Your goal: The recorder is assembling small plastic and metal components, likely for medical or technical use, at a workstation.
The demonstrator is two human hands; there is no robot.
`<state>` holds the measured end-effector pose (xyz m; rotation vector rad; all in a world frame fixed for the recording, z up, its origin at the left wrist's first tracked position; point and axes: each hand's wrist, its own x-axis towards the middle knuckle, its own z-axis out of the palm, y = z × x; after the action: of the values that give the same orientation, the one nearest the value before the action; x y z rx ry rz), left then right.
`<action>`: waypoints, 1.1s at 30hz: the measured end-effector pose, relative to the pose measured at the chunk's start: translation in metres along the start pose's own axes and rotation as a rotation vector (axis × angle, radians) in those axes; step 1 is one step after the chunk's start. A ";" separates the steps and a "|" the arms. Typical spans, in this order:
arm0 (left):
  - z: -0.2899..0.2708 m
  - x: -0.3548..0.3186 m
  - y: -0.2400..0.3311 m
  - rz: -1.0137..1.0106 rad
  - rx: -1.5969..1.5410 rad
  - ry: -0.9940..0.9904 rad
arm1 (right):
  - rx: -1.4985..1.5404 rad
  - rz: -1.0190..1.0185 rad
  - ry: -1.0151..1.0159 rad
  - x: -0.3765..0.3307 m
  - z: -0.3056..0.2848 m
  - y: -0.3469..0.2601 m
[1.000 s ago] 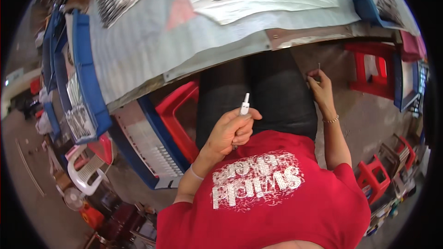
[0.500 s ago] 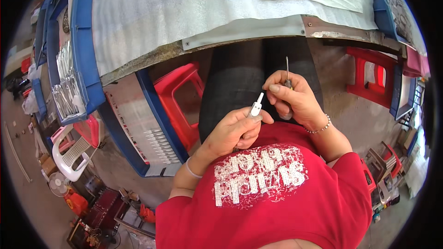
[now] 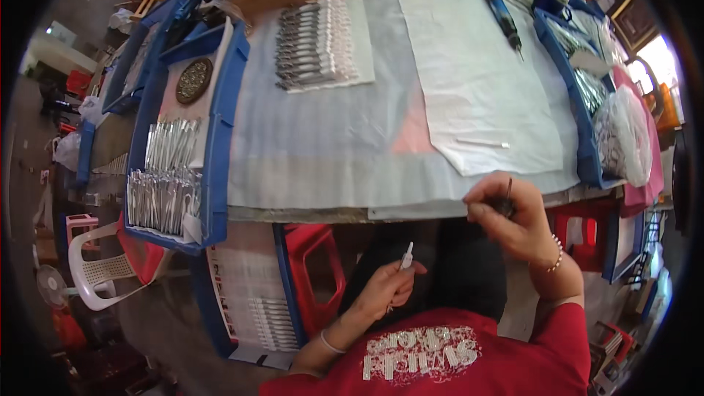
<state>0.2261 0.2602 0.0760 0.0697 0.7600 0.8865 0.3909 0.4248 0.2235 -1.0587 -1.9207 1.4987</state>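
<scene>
a small white plastic tube-shaped piece (image 3: 406, 257) was pinched upright in the closed left hand (image 3: 385, 290), over the lap. a thin dark metal pin (image 3: 508, 192) was gripped in the closed right hand (image 3: 510, 220), just below the grey foam-covered table edge (image 3: 411, 209). risk judged: a slack pinch could drop either piece to the floor.

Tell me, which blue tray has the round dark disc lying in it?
The long blue tray at the table's left edge holds the round disc; the blue tray on the right holds only clear bagged parts.
</scene>
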 end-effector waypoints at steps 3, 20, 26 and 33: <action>-0.015 0.003 -0.009 0.008 0.060 0.027 | -0.104 -0.121 -0.017 0.062 0.014 -0.022; -0.037 0.033 -0.043 0.346 0.315 0.021 | -0.918 -0.852 -0.240 0.418 0.277 -0.090; -0.043 0.033 -0.039 0.243 0.265 0.043 | -1.180 -0.725 -0.359 0.461 0.323 -0.082; -0.049 0.022 -0.027 0.286 0.245 0.028 | -1.177 -0.750 -0.308 0.467 0.331 -0.080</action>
<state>0.2225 0.2466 0.0173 0.3908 0.8963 1.0630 -0.1573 0.6002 0.1654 -0.3124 -3.0016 0.0204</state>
